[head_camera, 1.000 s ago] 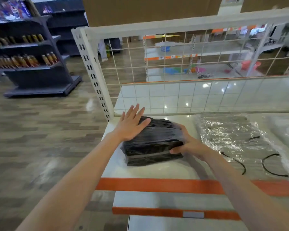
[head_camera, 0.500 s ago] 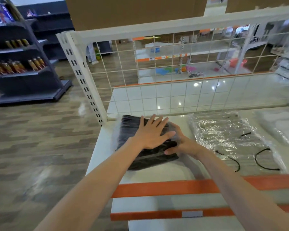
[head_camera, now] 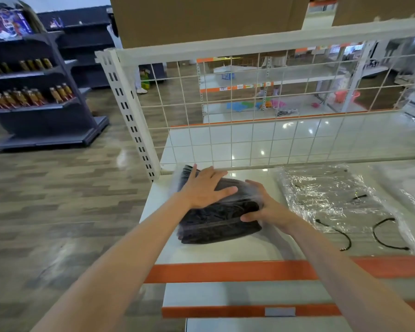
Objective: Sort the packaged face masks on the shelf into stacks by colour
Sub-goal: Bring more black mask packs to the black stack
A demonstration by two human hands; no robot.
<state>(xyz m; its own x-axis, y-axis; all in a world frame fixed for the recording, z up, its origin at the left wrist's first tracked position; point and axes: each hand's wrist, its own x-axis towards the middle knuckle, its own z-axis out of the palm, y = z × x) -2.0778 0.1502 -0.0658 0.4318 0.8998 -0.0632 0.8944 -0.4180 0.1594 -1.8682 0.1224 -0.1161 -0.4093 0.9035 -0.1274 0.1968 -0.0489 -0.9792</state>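
Note:
A stack of black face masks in clear wrappers [head_camera: 216,221] lies on the left end of the white shelf [head_camera: 225,252]. My left hand [head_camera: 204,188] lies flat on top of the stack with fingers spread. My right hand [head_camera: 261,207] holds the stack's right side, thumb on the front edge and fingers over the top. To the right lies a packet of grey masks with black ear loops [head_camera: 340,207]. A white packet [head_camera: 405,185] shows at the far right, partly cut off.
A white wire grid [head_camera: 273,111] closes the back of the shelf, with a perforated upright post [head_camera: 130,116] at its left. Orange strips [head_camera: 225,270] edge the shelf fronts. Cardboard boxes [head_camera: 201,17] sit above. Dark shelving with bottles [head_camera: 34,92] stands left across the wooden floor.
My left hand slid from the stack's left corner onto its top and stayed there. My right hand kept hold of the right side. The view shifted slightly.

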